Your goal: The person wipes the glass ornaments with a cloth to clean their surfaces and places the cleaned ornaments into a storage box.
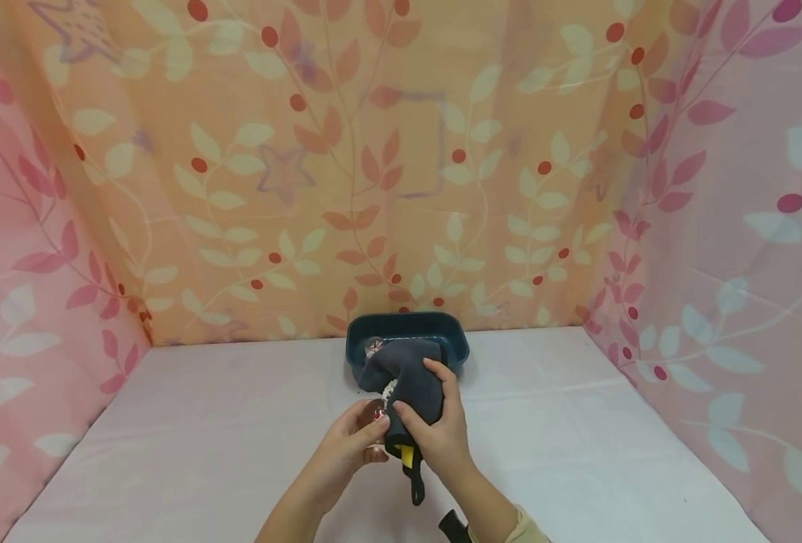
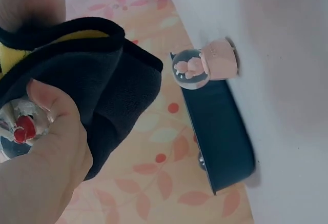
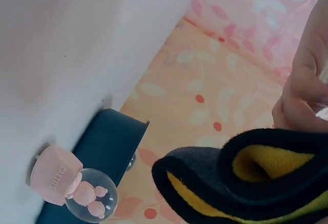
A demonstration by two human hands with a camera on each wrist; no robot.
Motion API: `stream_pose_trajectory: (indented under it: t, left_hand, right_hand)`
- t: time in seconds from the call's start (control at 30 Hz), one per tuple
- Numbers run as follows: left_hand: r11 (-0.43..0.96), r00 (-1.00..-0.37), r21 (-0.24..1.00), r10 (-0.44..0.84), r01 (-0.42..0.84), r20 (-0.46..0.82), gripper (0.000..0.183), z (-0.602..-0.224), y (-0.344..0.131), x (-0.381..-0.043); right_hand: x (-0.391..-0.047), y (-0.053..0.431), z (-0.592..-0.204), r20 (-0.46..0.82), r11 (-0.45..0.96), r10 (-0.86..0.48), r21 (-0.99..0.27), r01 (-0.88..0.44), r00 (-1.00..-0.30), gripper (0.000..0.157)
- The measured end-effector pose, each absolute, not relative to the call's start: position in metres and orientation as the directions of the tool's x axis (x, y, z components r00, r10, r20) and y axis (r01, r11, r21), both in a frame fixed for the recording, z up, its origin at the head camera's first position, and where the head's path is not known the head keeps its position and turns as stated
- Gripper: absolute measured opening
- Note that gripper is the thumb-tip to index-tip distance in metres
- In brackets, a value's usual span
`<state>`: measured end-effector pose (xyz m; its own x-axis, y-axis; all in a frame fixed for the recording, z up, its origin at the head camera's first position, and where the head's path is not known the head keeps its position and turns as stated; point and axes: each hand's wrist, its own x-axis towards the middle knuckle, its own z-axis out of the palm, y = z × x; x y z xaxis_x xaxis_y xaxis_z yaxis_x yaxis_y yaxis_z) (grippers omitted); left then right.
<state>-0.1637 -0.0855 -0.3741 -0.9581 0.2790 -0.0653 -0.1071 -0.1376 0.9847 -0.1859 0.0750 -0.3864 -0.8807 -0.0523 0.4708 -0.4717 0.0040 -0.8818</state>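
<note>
My left hand [image 1: 350, 445] holds a small snow globe [image 2: 23, 129] with a red-and-white figure in it, close against a cloth. The cloth [image 1: 417, 388] is dark grey with black edging, a yellow inner side and a hanging loop; my right hand [image 1: 445, 434] grips it, folded, thumb on top. In the right wrist view the cloth's yellow folds [image 3: 271, 165] show, but the right hand does not. Another snow globe [image 3: 92, 196], with pink figures on a pink base, stands on the table before a dark blue basin [image 1: 408, 324].
Inside the basin, at its left, lies another clear globe [image 1: 374, 346], partly covered by the cloth in the head view. A white cloth covers the table [image 1: 238, 422]. Patterned curtains [image 1: 347, 151] close the back and both sides.
</note>
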Motion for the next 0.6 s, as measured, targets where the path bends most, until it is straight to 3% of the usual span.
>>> stream_pose_trajectory:
  t: [0.6]
  left_hand:
    - [-0.184, -0.953, 0.975, 0.296, -0.127, -0.068, 0.054, -0.3762, -0.0832, -0.1655]
  right_hand:
    - [-0.1882, 0.0817, -0.385, 0.509, -0.009, 0.018, -0.861, -0.509, -0.861, 0.046]
